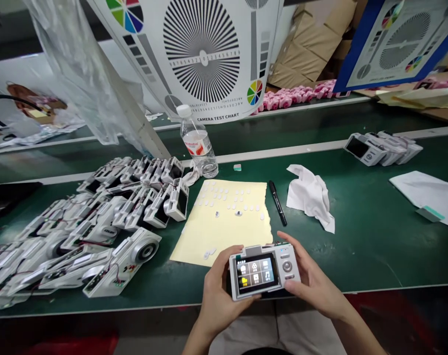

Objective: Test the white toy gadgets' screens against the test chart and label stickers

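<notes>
A white digital camera (260,271) is held up over the table's front edge, its lit screen showing a menu of icons. My left hand (221,288) grips its left end, fingers behind and thumb below the screen. Around the right end wraps my right hand (312,281), its thumb at the lower buttons and a finger along the top edge. Just beyond the camera lies a yellow sheet (224,236) dotted with small pale pieces. To its right are a black marker (277,203) and a crumpled white cloth (309,195).
Many partly assembled white cameras (105,222) with loose wires crowd the left side. A water bottle (199,145) stands behind the sheet, below a camera test chart (209,106). More white cameras (382,148) stand at the back right, near a white paper (430,190).
</notes>
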Demonstrator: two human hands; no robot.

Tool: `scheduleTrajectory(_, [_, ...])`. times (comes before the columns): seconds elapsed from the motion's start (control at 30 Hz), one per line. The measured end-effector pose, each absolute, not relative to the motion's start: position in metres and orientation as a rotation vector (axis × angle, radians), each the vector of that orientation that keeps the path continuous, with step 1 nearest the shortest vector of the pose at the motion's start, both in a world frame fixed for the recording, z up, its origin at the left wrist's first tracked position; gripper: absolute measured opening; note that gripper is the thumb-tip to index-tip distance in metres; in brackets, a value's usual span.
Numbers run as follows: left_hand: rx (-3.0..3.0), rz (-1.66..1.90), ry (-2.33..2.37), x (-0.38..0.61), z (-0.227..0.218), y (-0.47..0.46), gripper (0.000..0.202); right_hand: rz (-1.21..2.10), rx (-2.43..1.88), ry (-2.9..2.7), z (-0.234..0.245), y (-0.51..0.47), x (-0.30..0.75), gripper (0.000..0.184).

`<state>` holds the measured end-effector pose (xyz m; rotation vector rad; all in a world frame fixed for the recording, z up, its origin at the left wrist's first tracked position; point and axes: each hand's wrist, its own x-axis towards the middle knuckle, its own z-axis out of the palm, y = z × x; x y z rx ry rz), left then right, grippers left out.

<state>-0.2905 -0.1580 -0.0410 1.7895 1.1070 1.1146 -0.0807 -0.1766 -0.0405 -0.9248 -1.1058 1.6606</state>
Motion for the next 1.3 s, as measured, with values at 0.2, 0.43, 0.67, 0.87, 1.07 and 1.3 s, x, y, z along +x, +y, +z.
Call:
scheduleTrajectory(0.2, [1.941,1.268,1.352,-0.328,-0.021,-0.134,0.061,1.320,-1.405,-1.452,-0.015,-0.148,-0.047,0.034])
scheduleTrajectory(0.43, [1.614,1.332,1.416,-0.329,-0.001,-0.029,0.078,0.163,-1.548,-2.258,-0.018,-0.051,-0.037,0.046])
scheduleTrajectory(0.67, [1.505,1.383,1.496,-0.313,-0.037,0.025,0.061,-0.107,-1.256,-2.507,-0.031,-0.034,-0.037,0.034])
scheduleTrajectory(0.87, [1.632,1.338,1.599,-0.314,-0.014,0.001,0.067,-0.275,-1.126,-2.576,-0.014,-0.066,-0.031,0.040])
scheduleTrajectory(1.07, [2.426,0.465,1.120,-0.279,0.033,-0.102,0.024,-0.325,-0.958,-2.635,0.006,-0.125,-0.065,0.030])
scheduleTrajectory(1.3, [3.278,0.478,0.803,-0.279,0.026,-0.182,0.041,-0.195,-0.795,-2.647,0.038,-0.199,-0.085,0.028])
